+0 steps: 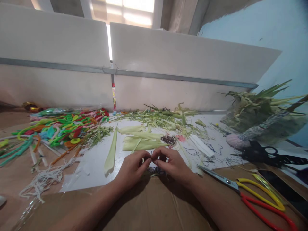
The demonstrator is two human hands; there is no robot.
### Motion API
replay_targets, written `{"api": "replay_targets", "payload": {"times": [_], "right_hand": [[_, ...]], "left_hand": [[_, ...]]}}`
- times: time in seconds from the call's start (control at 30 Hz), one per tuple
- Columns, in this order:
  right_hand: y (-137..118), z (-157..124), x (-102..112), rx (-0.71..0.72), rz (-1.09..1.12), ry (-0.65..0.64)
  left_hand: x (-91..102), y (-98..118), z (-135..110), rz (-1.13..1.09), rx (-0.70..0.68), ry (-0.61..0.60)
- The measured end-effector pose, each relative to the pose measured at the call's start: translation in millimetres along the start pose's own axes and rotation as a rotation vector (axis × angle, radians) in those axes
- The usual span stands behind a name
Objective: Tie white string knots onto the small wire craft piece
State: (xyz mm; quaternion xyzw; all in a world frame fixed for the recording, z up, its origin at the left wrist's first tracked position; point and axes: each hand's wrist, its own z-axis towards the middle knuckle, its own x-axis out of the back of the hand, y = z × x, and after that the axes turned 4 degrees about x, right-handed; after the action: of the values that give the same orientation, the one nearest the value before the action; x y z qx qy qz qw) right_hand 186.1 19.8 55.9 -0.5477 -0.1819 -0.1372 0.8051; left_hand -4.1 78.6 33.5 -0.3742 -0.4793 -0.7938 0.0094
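Note:
My left hand [134, 165] and my right hand [169, 162] meet at the fingertips over the near edge of a white sheet [92, 168]. Both are closed in a pinch, thumb against forefinger, and whatever lies between the fingertips is too small to make out. Just beneath them is a small tangle of dark thread [155, 171]. Beyond the hands lie pale green corn husks [144, 143] and a dark, reddish-brown clump [168, 140]. One single husk leaf [111, 152] rests to the left of my left hand.
Scissors [228, 183] with yellow and red handles lie beside my right forearm. Colourful pipe cleaners [60, 128] and white string [45, 179] are on the left. Green scraps [163, 117] are heaped at the back. A bag of husks [262, 112] stands at the right, near black scissors [269, 154].

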Motion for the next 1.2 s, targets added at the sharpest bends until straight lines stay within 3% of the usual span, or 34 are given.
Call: {"api": "replay_targets", "payload": {"times": [0.2, 0.47, 0.8, 1.2], "right_hand": [[0.4, -0.3, 0.9, 0.022, -0.029, 0.003], [-2.2, -0.6, 2.4, 0.019, -0.077, -0.022], [6.8, 7.0, 35.7, -0.051, -0.328, -0.208], [20.9, 2.6, 17.6, -0.017, -0.484, -0.274]], "left_hand": [[-1.2, -2.1, 0.8, -0.113, 0.034, -0.007], [-2.8, -1.6, -0.5, -0.085, 0.042, 0.001], [-1.3, -3.9, 0.7, -0.174, 0.076, 0.170], [-0.4, -1.7, -0.1, -0.201, 0.077, 0.179]]}}
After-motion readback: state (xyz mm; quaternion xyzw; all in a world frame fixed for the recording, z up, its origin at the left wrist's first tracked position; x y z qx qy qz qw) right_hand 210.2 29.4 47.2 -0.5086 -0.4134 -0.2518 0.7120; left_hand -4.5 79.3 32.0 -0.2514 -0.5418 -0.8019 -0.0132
